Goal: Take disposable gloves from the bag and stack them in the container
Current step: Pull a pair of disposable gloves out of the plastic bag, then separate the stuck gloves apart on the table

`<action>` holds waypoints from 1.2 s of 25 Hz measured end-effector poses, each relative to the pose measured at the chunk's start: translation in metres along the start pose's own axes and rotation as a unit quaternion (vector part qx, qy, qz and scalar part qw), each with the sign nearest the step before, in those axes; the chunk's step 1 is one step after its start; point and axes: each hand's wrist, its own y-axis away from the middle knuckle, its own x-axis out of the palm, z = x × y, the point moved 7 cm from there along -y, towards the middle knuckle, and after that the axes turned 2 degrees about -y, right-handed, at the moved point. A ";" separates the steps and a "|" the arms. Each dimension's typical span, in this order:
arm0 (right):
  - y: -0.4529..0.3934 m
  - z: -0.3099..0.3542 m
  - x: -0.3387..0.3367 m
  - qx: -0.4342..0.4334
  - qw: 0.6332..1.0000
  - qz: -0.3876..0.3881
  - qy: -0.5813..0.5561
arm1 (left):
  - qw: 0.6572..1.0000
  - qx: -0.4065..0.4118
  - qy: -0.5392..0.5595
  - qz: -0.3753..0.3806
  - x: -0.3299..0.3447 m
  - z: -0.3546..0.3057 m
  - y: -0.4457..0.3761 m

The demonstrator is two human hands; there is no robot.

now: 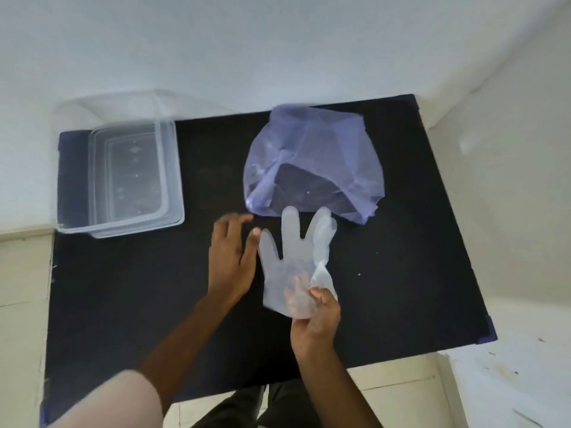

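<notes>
A clear disposable glove hangs over the black table, fingers pointing away from me toward the bag. My right hand pinches its cuff end between thumb and fingers. My left hand hovers just left of the glove with fingers spread, its thumb tip near the glove's thumb, holding nothing. The translucent purple bag lies crumpled behind the glove, its mouth facing me. The clear plastic container stands at the table's far left, and I cannot tell whether gloves lie inside.
The black table sits against a white wall; its right and near edges drop to a pale tiled floor. A clear lid seems to lean behind the container. My legs show below the table's near edge.
</notes>
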 end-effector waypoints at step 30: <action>0.033 -0.043 0.003 -0.446 0.437 0.009 0.781 | 0.965 0.025 -0.233 0.121 -0.029 0.097 0.126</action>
